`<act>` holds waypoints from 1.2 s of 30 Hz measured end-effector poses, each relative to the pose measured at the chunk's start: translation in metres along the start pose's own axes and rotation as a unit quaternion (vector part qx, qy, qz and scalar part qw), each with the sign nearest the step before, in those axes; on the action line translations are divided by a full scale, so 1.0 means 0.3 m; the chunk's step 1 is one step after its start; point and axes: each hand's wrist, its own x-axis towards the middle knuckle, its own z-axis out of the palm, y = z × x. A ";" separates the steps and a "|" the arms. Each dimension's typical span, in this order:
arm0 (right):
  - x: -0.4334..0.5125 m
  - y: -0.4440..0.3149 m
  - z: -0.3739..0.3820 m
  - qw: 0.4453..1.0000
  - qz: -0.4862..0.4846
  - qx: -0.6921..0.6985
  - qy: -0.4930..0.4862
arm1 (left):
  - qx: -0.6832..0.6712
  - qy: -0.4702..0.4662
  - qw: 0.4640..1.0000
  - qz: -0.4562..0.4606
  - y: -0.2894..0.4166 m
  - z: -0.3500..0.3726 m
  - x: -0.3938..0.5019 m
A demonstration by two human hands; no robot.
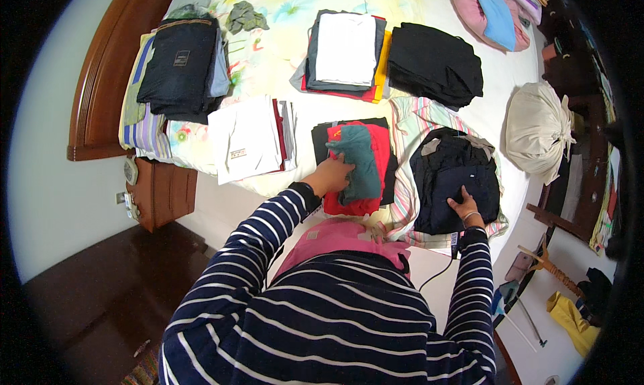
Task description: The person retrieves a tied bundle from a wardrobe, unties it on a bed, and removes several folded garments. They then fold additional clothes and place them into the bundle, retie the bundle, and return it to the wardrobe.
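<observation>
My left hand [333,173] is at the left edge of a folded dark-green garment [363,168]. Whether its fingers grip the cloth is hard to see. Under the green piece lies a red garment [382,148], stacked on black clothes [321,138]. To the right, my right hand [465,206] rests on a folded dark navy garment [455,181], thumb and forefinger apart. That garment lies on a pile of black clothing [427,209], which sits on a pastel striped cloth [405,183].
Behind stand a pile topped by a white garment [347,47] and folded black clothes [435,63]. At left are white folded shirts [246,138] and dark trousers [176,68]. A tied cream cloth bundle [536,128] sits at the bed's right edge. Pink cloth [327,239] lies near my waist.
</observation>
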 end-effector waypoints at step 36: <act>0.114 -0.010 0.096 0.992 0.079 -0.096 -0.037 | -0.046 0.025 0.998 0.018 -0.020 0.086 0.029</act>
